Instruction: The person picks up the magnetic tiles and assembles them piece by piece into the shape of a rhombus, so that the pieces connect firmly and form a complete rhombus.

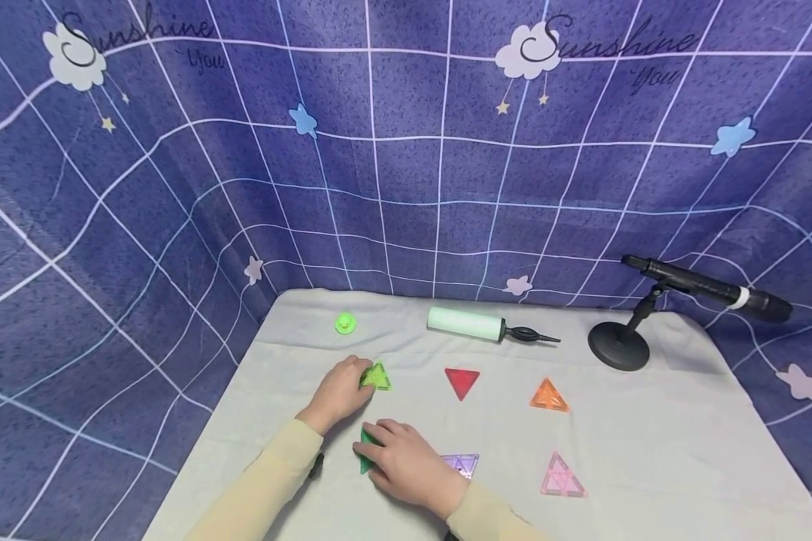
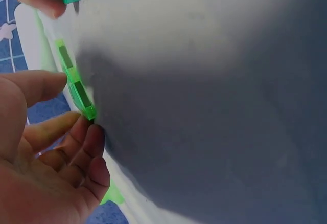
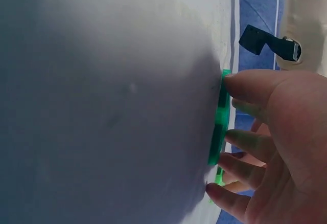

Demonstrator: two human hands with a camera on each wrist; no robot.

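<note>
My left hand (image 1: 341, 392) is on a light green triangular tile (image 1: 379, 376), with the thumb and fingertips at its edges; the left wrist view shows the light green tile (image 2: 75, 81) edge-on between them. Nearer to me, my right hand (image 1: 409, 463) holds a dark green triangular tile (image 1: 365, 451), partly hidden by the fingers. From the right wrist, the thumb is at one end of the dark green tile (image 3: 219, 124) and fingertips lie along it. A purple triangular tile (image 1: 463, 463) lies beside the right hand, partly covered by it.
Farther right on the white cloth lie red (image 1: 462, 382), orange (image 1: 549, 396) and pink (image 1: 562, 477) triangular tiles. Behind them are a small green smiley toy (image 1: 345, 323), a hand pump (image 1: 470, 323) and a black microphone (image 1: 710, 285) on a stand. A blue patterned curtain (image 1: 406, 173) surrounds the table.
</note>
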